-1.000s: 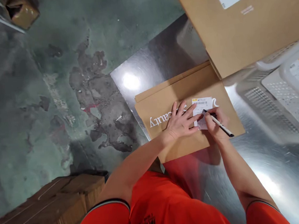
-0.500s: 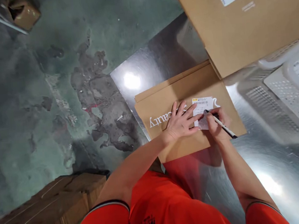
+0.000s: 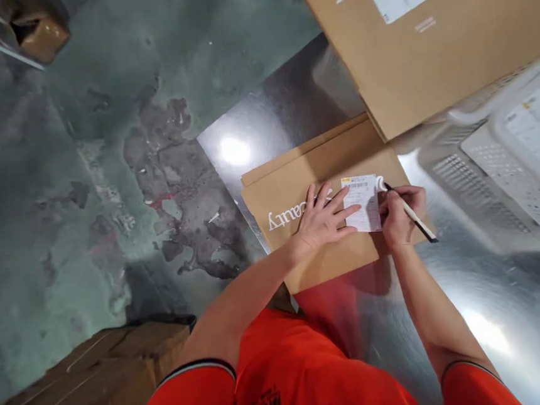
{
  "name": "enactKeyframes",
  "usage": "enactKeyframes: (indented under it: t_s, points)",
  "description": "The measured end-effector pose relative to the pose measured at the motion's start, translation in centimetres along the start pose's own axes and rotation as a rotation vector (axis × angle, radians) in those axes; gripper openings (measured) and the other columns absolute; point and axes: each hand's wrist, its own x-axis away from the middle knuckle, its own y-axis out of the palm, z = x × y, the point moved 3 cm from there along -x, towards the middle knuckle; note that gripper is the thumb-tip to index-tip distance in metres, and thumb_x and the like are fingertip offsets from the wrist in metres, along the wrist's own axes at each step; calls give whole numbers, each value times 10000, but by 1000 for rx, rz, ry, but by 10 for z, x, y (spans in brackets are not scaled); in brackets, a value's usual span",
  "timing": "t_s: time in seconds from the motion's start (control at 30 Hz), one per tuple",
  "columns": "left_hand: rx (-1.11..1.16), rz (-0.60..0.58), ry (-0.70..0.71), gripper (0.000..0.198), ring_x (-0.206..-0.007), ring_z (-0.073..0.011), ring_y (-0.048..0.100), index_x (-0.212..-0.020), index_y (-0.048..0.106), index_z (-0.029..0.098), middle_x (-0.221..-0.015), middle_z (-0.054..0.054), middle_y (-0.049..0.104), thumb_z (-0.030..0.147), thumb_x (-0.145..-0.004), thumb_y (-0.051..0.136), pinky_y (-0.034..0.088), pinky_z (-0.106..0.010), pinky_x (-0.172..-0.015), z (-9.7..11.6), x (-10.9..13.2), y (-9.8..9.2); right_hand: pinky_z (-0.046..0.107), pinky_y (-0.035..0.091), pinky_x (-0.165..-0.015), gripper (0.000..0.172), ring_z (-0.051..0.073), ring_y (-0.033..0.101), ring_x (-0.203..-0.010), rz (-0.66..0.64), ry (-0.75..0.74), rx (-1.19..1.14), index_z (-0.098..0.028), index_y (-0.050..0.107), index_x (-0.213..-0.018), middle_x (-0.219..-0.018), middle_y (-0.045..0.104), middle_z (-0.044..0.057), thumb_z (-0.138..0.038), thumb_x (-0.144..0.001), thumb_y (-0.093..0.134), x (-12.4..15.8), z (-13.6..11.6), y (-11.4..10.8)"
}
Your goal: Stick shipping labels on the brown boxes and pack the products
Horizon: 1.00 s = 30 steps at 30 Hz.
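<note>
A flat brown cardboard box [image 3: 334, 261] with white lettering lies on the shiny metal table [image 3: 286, 116]. My left hand [image 3: 322, 218] rests on it with fingers spread, the fingertips over the left side of a white printed slip [image 3: 367, 203]. In my right hand [image 3: 401, 216] is a black-and-white pen [image 3: 411, 214], gripped between the fingers at the slip's right edge. The pen's dark tip points up and left, just right of the slip; whether it touches the cardboard I cannot tell.
A larger cardboard box [image 3: 438, 68] with a white label stands at the upper right. Below it is a white perforated plastic basket [image 3: 481, 190] holding papers. Bundled cardboard [image 3: 91, 382] lies at the lower left, and a small open carton [image 3: 42, 33] at the upper left.
My right hand and the pen have moved right, from over the slip to its right edge. My left hand stays spread on the cardboard. The view has shifted slightly.
</note>
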Motion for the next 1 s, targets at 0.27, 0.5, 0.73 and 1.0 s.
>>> enactKeyframes:
  t_s: [0.27, 0.5, 0.73, 1.0]
  points:
    - [59, 36, 0, 393, -1458, -398, 320, -1250, 692, 379, -1515, -29, 521, 540, -908, 585, 127, -694, -1190, 1, -5, -1, 272, 439, -551, 419, 135, 539, -625, 19, 148, 66, -191, 489, -1052, -852, 633, 35, -552, -845, 542, 18, -10, -20]
    - [107, 60, -5, 331, -1452, -382, 333, -1196, 725, 372, -1488, -27, 549, 489, -928, 572, 137, -687, -1198, 3, -5, -5, 334, 452, -750, 403, 186, 569, -790, -56, 55, 288, -188, 582, -994, -871, 630, 29, -531, -782, 569, 27, -27, -16]
    - [190, 29, 15, 305, -1468, -383, 300, -1179, 729, 375, -1506, -1, 531, 465, -920, 595, 120, -705, -1197, 4, -6, -7, 273, 470, -567, 517, 143, 575, -641, 102, 272, 117, -180, 550, -1036, -875, 664, 61, -648, -836, 459, 35, -19, -15]
    - [725, 234, 151, 262, -1242, -234, 617, -1144, 743, 238, -1433, -121, 579, 301, -966, 561, 521, -467, -1067, -18, -5, -66, 289, 505, -516, 491, 176, 619, -550, 262, 475, -7, -204, 609, -929, -669, 672, 32, -652, -730, 637, 64, -27, -33]
